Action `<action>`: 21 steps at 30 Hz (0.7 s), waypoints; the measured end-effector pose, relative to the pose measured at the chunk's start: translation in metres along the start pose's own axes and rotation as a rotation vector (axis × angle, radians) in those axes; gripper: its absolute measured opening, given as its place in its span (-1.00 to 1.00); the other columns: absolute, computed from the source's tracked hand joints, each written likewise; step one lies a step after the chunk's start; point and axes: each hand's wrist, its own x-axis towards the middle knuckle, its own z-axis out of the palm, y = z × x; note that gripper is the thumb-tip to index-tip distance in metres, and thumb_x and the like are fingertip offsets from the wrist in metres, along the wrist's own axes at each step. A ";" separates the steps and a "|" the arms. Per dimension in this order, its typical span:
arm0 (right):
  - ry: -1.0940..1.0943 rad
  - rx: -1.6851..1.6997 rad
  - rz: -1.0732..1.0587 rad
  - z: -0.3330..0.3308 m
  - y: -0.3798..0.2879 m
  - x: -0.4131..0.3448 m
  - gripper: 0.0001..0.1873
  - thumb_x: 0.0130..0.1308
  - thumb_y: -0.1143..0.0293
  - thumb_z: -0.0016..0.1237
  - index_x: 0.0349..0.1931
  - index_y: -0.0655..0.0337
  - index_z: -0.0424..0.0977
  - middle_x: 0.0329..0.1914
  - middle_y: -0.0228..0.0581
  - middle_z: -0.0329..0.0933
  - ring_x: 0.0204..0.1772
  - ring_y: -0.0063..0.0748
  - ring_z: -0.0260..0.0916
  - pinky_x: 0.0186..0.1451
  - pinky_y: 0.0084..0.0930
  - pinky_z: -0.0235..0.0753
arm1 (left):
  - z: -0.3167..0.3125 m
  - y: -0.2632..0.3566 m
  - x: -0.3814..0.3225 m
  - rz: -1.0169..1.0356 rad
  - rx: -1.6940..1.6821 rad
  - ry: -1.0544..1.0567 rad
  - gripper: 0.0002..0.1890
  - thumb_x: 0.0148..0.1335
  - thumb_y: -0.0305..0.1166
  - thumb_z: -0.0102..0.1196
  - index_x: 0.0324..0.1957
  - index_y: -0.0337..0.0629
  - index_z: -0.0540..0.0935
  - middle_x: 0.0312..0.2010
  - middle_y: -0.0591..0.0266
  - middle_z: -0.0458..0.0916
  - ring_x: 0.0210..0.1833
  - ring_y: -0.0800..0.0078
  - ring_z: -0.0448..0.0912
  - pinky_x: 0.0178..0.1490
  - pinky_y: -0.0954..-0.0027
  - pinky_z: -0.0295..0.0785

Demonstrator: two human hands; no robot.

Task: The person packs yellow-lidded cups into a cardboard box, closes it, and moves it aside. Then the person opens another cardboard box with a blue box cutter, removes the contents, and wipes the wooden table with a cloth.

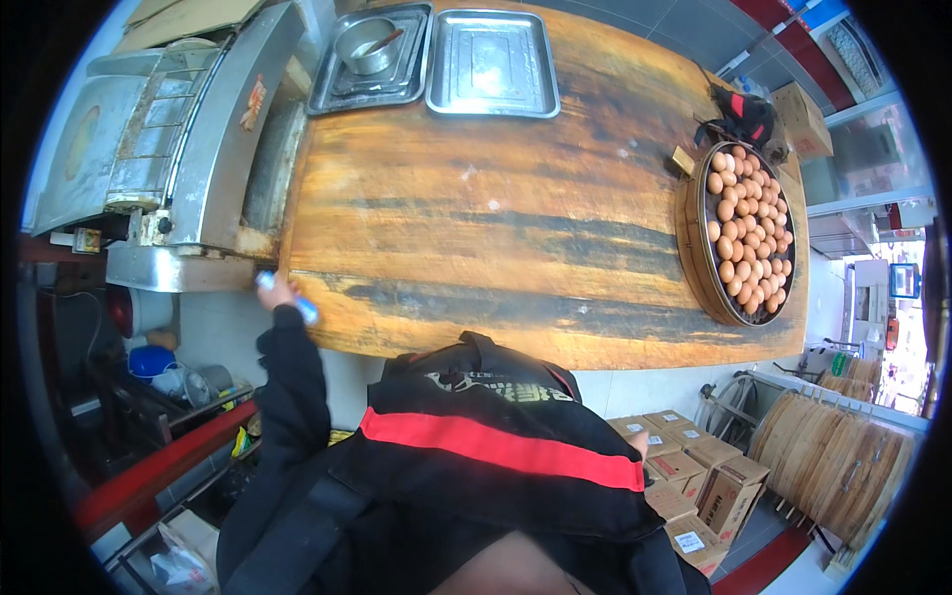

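At the left front corner of the wooden worktable (476,245), my left hand (277,292) is closed around a small blue-and-white object (306,309). Motion blur hides what kind of thing it is. Its two ends stick out on either side of my fingers. My right hand (639,442) hangs low beside my black apron (491,387), mostly covered by the garment. Only a bit of it shows, above stacked cardboard boxes (673,468), so its fingers cannot be made out.
A round steamer basket (692,245) full of brown eggs (744,227) stands on the table's right end. Metal trays (492,63) lie at the back, one bearing a pot (367,46). A steel dough-rolling machine (223,149) adjoins the left edge. Round wooden lids (825,454) are racked at right.
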 end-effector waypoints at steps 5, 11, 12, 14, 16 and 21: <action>0.127 0.501 -0.649 -0.041 -0.204 0.043 -0.74 0.27 0.30 -0.10 -0.22 0.33 0.50 -0.21 0.09 0.54 -0.15 0.03 0.48 -0.04 -0.24 0.44 | -0.067 -0.009 -0.024 -0.010 -0.025 -0.195 -0.86 0.21 -0.34 0.07 -0.33 -0.17 0.43 -0.54 0.23 0.48 -0.65 0.49 0.42 -0.69 0.44 0.31; 0.195 0.324 -1.100 -0.009 -0.427 -0.035 -0.34 0.28 0.14 -0.13 0.28 0.40 0.13 0.43 0.11 0.00 0.49 -0.03 -0.13 0.47 -0.12 -0.10 | -0.051 -0.049 -0.138 -0.247 -0.135 -0.280 -0.89 0.24 -0.34 0.08 -0.26 -0.08 0.45 -0.51 0.31 0.53 -0.64 0.53 0.45 -0.66 0.46 0.31; 0.296 0.303 -1.128 -0.003 -0.436 -0.059 -0.33 0.28 0.13 -0.13 0.27 0.40 0.14 0.43 0.10 0.01 0.49 -0.03 -0.14 0.46 -0.07 -0.11 | -0.056 -0.044 -0.146 -0.205 -0.145 -0.258 -0.88 0.23 -0.34 0.08 -0.25 -0.08 0.45 -0.51 0.31 0.53 -0.63 0.53 0.45 -0.65 0.46 0.32; 0.123 0.218 -1.361 0.010 -0.431 -0.116 -0.44 0.26 0.10 -0.13 0.18 0.27 0.30 0.38 0.06 0.12 0.46 -0.01 -0.05 0.43 0.00 -0.04 | -0.078 -0.026 -0.152 -0.117 -0.143 -0.222 -0.86 0.23 -0.33 0.09 -0.23 -0.08 0.45 -0.51 0.31 0.53 -0.63 0.54 0.46 -0.64 0.46 0.33; -0.774 0.186 -1.982 0.025 -0.411 -0.181 -0.68 0.20 0.20 -0.02 -0.06 0.07 0.52 0.15 0.05 0.39 0.28 0.03 0.24 0.34 -0.14 0.18 | -0.100 -0.006 -0.144 -0.083 -0.114 -0.144 -0.83 0.23 -0.28 0.08 -0.22 -0.10 0.46 -0.45 0.29 0.54 -0.59 0.56 0.46 -0.60 0.49 0.34; -0.319 0.521 -2.008 0.017 -0.439 -0.196 -0.56 0.25 0.22 -0.09 0.04 0.34 0.41 0.17 0.12 0.36 0.33 0.05 0.20 0.39 -0.21 0.14 | -0.143 -0.003 -0.149 0.002 -0.169 -0.004 -0.80 0.24 -0.25 0.09 -0.22 -0.13 0.47 -0.43 0.27 0.54 -0.57 0.56 0.45 -0.60 0.50 0.33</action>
